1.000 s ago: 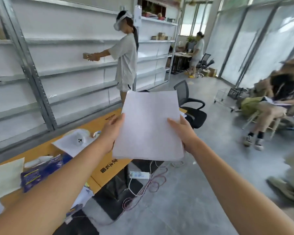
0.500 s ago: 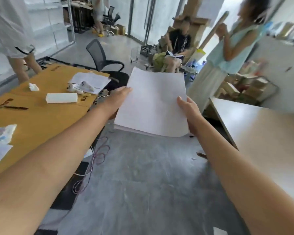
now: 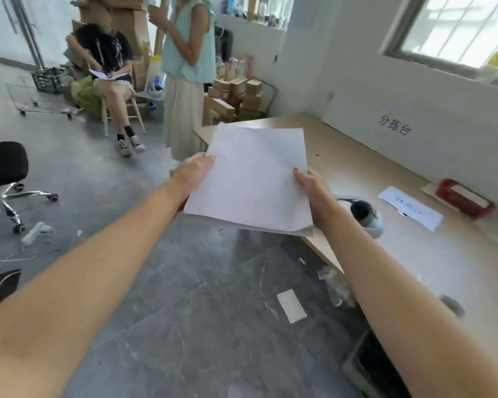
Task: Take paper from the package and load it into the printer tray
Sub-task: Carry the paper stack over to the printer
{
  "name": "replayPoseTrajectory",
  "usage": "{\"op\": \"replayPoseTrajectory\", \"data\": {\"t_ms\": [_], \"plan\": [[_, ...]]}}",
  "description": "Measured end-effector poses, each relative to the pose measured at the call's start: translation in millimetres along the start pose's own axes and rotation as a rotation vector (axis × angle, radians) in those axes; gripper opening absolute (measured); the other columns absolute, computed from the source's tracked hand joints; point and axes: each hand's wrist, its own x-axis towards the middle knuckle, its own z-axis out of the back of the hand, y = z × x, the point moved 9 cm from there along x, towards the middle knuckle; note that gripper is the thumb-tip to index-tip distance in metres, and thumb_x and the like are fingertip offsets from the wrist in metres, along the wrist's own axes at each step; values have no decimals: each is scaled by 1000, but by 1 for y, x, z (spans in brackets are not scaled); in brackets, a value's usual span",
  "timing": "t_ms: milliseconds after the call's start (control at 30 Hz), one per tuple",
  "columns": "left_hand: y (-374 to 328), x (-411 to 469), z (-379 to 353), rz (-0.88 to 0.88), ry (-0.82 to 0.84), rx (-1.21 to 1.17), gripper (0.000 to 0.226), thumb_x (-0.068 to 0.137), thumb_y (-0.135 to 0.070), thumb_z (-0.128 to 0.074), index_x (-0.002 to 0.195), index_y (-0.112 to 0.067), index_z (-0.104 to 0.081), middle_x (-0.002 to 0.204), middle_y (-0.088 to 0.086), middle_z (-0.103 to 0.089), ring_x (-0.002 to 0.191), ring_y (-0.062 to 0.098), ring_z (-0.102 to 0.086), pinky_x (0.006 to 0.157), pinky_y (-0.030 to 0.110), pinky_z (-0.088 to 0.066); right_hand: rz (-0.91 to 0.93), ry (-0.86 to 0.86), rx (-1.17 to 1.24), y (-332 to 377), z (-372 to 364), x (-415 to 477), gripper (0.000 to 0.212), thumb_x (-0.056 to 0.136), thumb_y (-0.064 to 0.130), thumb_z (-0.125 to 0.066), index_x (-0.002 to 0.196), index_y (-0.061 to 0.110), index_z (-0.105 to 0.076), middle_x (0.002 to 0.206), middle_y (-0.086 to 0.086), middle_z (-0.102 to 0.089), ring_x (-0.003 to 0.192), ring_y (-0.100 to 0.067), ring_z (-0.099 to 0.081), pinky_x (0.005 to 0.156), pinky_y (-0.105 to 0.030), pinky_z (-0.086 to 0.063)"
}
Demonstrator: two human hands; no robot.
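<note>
A thin stack of white paper (image 3: 252, 179) is held out flat in front of me, over the floor at the near corner of a light wooden table (image 3: 408, 254). My left hand (image 3: 197, 170) grips the stack's left edge. My right hand (image 3: 314, 191) grips its right edge, thumb on top. No printer or paper package can be made out with certainty; a dark boxy object (image 3: 371, 366) shows under the table at the lower right.
On the table lie a dark rounded device (image 3: 364, 212), a white label sheet (image 3: 410, 208) and a red box (image 3: 463, 196). A standing person (image 3: 187, 67) and a seated person (image 3: 110, 67) are ahead. A black office chair (image 3: 3, 173) stands left. Cartons (image 3: 236, 99) are stacked behind the table.
My view has swung right, from the yellow table and metal shelves to the wooden table by the window. Both hands keep hold of the paper stack.
</note>
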Motion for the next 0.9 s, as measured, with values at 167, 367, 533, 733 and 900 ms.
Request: {"op": "replayPoseTrajectory", "data": {"t_ms": [167, 367, 533, 733, 900], "plan": [[-22, -25, -188, 3, 305, -18, 20, 90, -24, -53, 97, -8, -61, 104, 21, -65, 83, 28, -63, 85, 42, -51, -17, -198, 96, -5, 174, -51, 34, 99, 17, -45, 133, 12, -49, 120, -11, -65, 92, -27, -67, 68, -35, -56], [-31, -93, -403, 20, 677, -18, 20, 98, -18, -41, 90, -10, -59, 82, 10, -65, 61, 19, -67, 59, 30, -56, 1, -524, 161, -31, 361, -160, 32, 97, 6, -43, 128, 10, -49, 110, -15, -63, 86, -31, -63, 76, -42, -54], [-29, -170, -547, 49, 890, -56, 18, 98, -21, -44, 98, -13, -60, 87, 6, -67, 61, 15, -70, 56, 24, -57, 10, -869, 110, -50, 476, -269, 29, 102, 18, -43, 128, 8, -49, 111, -11, -64, 84, -26, -64, 72, -36, -56], [-34, -251, -672, 82, 1098, 0, 25, 98, -31, -44, 110, -15, -58, 92, 5, -66, 69, 18, -65, 58, 25, -55, -44, -1107, 113, -56, 568, -374, 27, 101, 20, -46, 124, 6, -53, 94, -7, -68, 76, -22, -67, 59, -30, -57], [-48, -296, -756, 63, 1216, 34, 23, 98, -26, -42, 111, -14, -58, 92, 6, -63, 65, 16, -60, 51, 21, -51, -84, -1249, 129, -53, 617, -430, 26, 102, 21, -45, 121, 6, -52, 94, -8, -66, 77, -24, -65, 60, -31, -53]]}}
